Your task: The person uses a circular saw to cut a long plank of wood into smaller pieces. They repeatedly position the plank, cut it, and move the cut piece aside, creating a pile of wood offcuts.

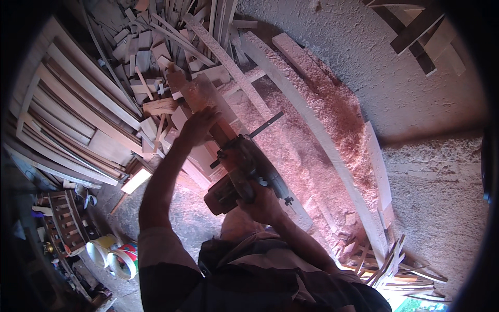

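Your right hand (262,203) grasps the power tool (241,158) at the board (224,131); your left hand (199,127), its grip unclear, lies just ahead, so best keep it clear.

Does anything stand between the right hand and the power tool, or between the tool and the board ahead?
Nothing visible: the right hand grips the power tool, whose front sits over the board. The left hand lies over the board just ahead.
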Available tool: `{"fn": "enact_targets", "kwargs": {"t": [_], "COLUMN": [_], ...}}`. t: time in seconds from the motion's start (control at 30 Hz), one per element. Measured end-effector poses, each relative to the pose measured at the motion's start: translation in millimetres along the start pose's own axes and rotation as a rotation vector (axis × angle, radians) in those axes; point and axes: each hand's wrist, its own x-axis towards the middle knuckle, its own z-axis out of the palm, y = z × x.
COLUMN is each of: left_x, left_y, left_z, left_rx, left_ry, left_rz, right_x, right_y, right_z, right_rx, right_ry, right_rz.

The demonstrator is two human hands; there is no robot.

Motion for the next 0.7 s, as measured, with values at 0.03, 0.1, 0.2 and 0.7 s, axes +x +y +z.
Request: {"fn": "enact_targets", "kwargs": {"t": [0.03, 0.1, 0.2, 0.7], "left_x": [-17, -60, -135, -112], "left_y": [7, 31, 98, 210], "left_z": [5, 14, 20, -8], "left_rx": [-0.054, -0.222, -0.646, -1.951], "left_ry": [0.107, 0.347, 0.323, 0.856], "left_rz": [-0.125, -0.467, -0.921, -0.951], "right_x": [3, 9, 16, 62], "right_y": [-2, -6, -9, -23], "right_z": [1, 2, 4, 14], "right_rx": [0.004, -0.018, -0.020, 0.055], "right_ry": [0.003, -0.008, 0.007, -0.032], "right_rz": [0.005, 0.042, 0.044, -0.012]}}
